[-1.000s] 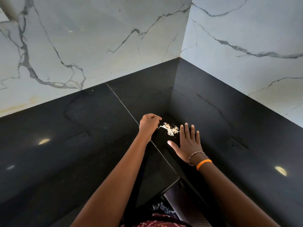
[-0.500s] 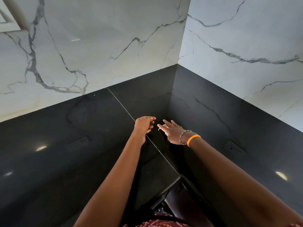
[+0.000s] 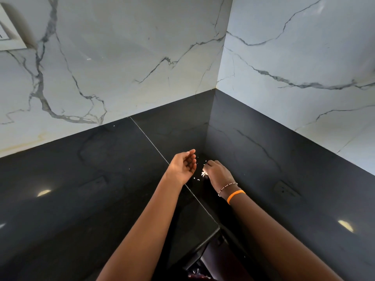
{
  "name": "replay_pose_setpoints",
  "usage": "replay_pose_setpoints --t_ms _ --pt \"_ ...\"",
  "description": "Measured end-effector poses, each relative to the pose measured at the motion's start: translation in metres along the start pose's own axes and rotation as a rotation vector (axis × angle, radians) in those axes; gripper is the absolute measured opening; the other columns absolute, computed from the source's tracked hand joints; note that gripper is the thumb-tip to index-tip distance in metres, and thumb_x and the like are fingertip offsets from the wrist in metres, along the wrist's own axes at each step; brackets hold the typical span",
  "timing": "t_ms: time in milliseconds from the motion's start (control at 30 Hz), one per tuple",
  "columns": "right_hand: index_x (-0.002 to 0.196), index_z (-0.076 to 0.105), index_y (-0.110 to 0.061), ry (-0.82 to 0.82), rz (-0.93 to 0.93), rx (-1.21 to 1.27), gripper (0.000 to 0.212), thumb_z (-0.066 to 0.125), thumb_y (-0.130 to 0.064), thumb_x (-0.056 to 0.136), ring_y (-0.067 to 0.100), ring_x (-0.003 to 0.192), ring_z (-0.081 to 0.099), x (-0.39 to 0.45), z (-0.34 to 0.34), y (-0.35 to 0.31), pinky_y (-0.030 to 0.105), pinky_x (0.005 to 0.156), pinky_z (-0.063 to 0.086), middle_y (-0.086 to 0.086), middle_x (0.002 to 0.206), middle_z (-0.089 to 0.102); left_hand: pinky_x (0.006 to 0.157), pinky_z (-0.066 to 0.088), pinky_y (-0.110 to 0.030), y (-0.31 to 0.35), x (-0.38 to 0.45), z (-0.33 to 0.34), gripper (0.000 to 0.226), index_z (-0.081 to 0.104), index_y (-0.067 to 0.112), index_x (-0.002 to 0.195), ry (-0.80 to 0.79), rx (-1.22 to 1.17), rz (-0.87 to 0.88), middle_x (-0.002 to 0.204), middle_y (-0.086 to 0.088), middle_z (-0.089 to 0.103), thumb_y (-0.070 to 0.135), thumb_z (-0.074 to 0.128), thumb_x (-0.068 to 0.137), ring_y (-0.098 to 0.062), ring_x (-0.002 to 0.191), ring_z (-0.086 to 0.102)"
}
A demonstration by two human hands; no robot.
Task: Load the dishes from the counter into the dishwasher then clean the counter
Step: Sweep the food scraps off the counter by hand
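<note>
- The left hand (image 3: 183, 166) is held palm-up, fingers loosely curved, nothing grasped.
- Pale food scraps (image 3: 203, 173) are pinched under the right hand (image 3: 219, 173) fingertips on the black counter (image 3: 101, 179).
- Stray crumbs (image 3: 196, 178) are scattered just beside.

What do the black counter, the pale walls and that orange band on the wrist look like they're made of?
The counter looks like polished black stone, perhaps granite: it mirrors ceiling lights and has a thin seam. The walls look like glossy white marble or marble-look tile, with grey veins. The orange band seems to be smooth rubber or silicone, plain and matte; I cannot be certain.
</note>
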State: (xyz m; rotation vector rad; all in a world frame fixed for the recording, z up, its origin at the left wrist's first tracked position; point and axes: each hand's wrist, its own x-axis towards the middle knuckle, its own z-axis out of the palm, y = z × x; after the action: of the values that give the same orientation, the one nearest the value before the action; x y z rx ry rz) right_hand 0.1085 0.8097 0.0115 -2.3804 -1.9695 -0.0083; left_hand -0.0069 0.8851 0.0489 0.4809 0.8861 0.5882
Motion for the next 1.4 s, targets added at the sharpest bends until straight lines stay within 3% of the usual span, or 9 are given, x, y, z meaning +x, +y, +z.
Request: replay_pose_setpoints --t_ms 233,367,567,733,900,1067,1133,1233,1400 --pt "0.093 0.072 -0.006 0.112 0.564 0.657 0.013 0.064 -0.007 0.083 0.028 0.095 0.067 0.025 -0.025 -0.004 0.027 0.082 0.050 0.013 0.099 0.071 0.091 0.043 -0.031 -0.002 -0.004 -0.002 0.036 0.064 0.004 0.089 -0.001 -0.221 0.006 0.088 -0.009 0.062 0.017 0.032 0.099 -0.021 0.089 0.059" --pt "0.089 0.073 -0.002 0.150 0.427 0.859 0.014 0.071 -0.002 0.075 0.021 0.088 0.068 0.023 -0.053 -0.020 0.028 0.082 0.054 0.014 0.091 0.072 0.096 0.041 -0.034 -0.003 -0.001 -0.003 0.041 0.064 0.003 0.097 -0.054 -0.266 0.002 0.098 -0.012 0.065 0.022 0.027 0.100 -0.023 0.096 0.059" --pt "0.099 0.073 -0.009 -0.039 0.123 0.598 0.022 0.061 -0.002 0.081 0.022 0.094 0.066 0.023 -0.076 -0.051 0.029 0.086 0.052 0.008 0.102 0.070 0.055 0.055 -0.025 -0.007 -0.008 -0.001 0.042 0.060 0.001 0.085 -0.130 -0.410 -0.020 0.063 -0.010 0.068 0.024 0.028 0.101 -0.019 0.056 0.068" --pt "0.098 0.074 -0.015 -0.029 0.100 0.562 0.030 0.049 0.000 0.089 0.022 0.095 0.066 0.023 -0.083 -0.055 0.029 0.086 0.053 0.006 0.105 0.069 0.050 0.054 -0.021 -0.006 -0.013 -0.004 0.040 0.059 0.001 0.081 -0.106 -0.471 -0.007 0.060 -0.009 0.066 0.019 0.030 0.101 -0.018 0.053 0.065" --pt "0.071 0.072 -0.017 0.114 0.173 0.619 0.009 0.073 -0.008 0.069 0.015 0.077 0.068 0.021 -0.080 -0.044 0.032 0.075 0.057 0.000 0.081 0.073 0.067 0.058 -0.030 -0.007 -0.011 -0.007 0.041 0.061 -0.004 0.093 -0.130 -0.499 -0.034 0.073 -0.017 0.071 0.022 0.031 0.101 -0.024 0.069 0.070" --pt "0.090 0.072 -0.008 0.172 0.395 0.994 0.014 0.065 -0.003 0.079 0.012 0.082 0.065 0.001 -0.052 -0.007 0.012 0.074 0.050 0.008 0.094 0.072 0.097 0.047 -0.038 -0.005 -0.009 -0.015 0.046 0.060 -0.011 0.106 -0.163 -0.556 -0.074 0.103 -0.026 0.066 0.021 0.027 0.101 -0.034 0.109 0.059" --pt "0.111 0.064 -0.006 0.139 0.490 0.763 0.028 0.063 -0.012 0.084 0.019 0.107 0.060 -0.014 -0.030 0.009 0.014 0.089 0.042 0.010 0.118 0.064 0.099 0.046 -0.039 -0.002 -0.008 -0.019 0.045 0.060 -0.013 0.104 -0.158 -0.590 -0.079 0.104 -0.027 0.065 0.019 0.029 0.101 -0.035 0.112 0.058" --pt "0.146 0.017 -0.001 -0.144 0.574 0.321 0.076 0.043 -0.048 0.093 0.028 0.144 0.013 -0.046 0.004 0.007 0.035 0.117 0.012 0.016 0.155 0.015 0.098 0.048 -0.038 0.002 -0.006 -0.021 0.045 0.062 -0.012 0.102 -0.142 -0.604 -0.072 0.101 -0.027 0.067 0.020 0.030 0.101 -0.035 0.109 0.060" --pt "0.146 -0.010 -0.001 -0.131 0.564 0.175 0.091 0.020 -0.066 0.089 0.028 0.144 -0.014 -0.054 0.025 -0.030 0.039 0.118 -0.006 0.015 0.155 -0.015 0.097 0.048 -0.037 0.001 -0.005 -0.024 0.045 0.063 -0.009 0.103 -0.113 -0.583 -0.074 0.105 -0.024 0.067 0.021 0.030 0.101 -0.033 0.107 0.062"
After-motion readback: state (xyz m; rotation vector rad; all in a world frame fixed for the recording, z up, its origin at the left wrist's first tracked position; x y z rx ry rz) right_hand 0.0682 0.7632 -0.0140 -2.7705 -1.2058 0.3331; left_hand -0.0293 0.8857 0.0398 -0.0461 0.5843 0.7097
